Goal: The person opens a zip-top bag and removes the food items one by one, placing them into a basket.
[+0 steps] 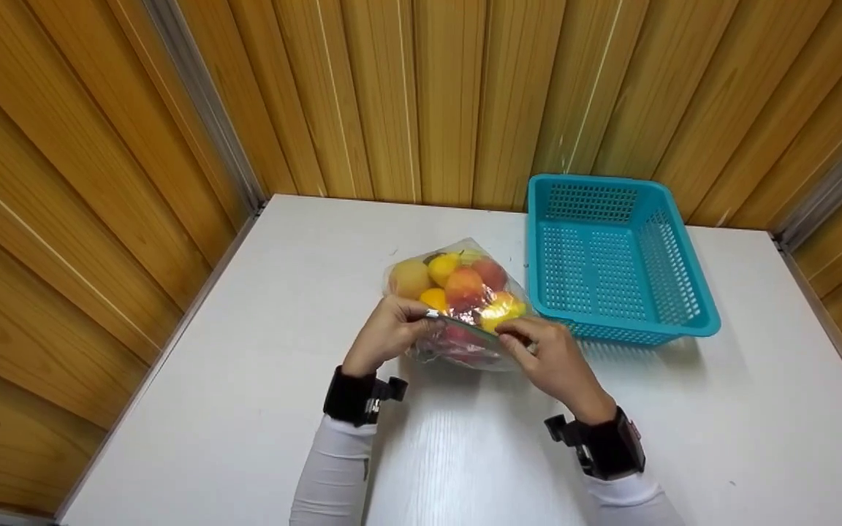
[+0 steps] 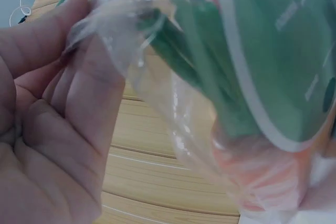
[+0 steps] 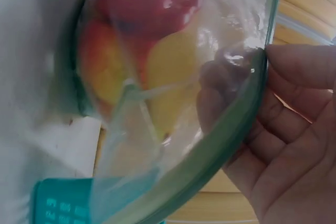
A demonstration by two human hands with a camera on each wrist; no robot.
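Observation:
A clear zip bag [image 1: 457, 351] full of fruit lies on the table between my hands. Through the plastic show a red-orange peach [image 1: 464, 287], a yellow pear [image 1: 444, 269] and several other fruits. My left hand [image 1: 390, 332] pinches the bag's edge close to a small white slider [image 1: 432, 313]. Farther right along the same green zip edge [image 3: 231, 135], my right hand [image 3: 299, 124] holds the strip between thumb and fingers, some of which show through the plastic. In the left wrist view, green stalks [image 2: 210, 56] and an orange-pink piece [image 2: 262, 171] lie behind the film.
A teal plastic basket [image 1: 710, 318] with nothing in it stands to the right, beside the bag. Wood-look panels [image 1: 443, 95] rise behind and left of the white table [image 1: 245, 409]. Black camera straps [image 1: 348, 395] circle both wrists.

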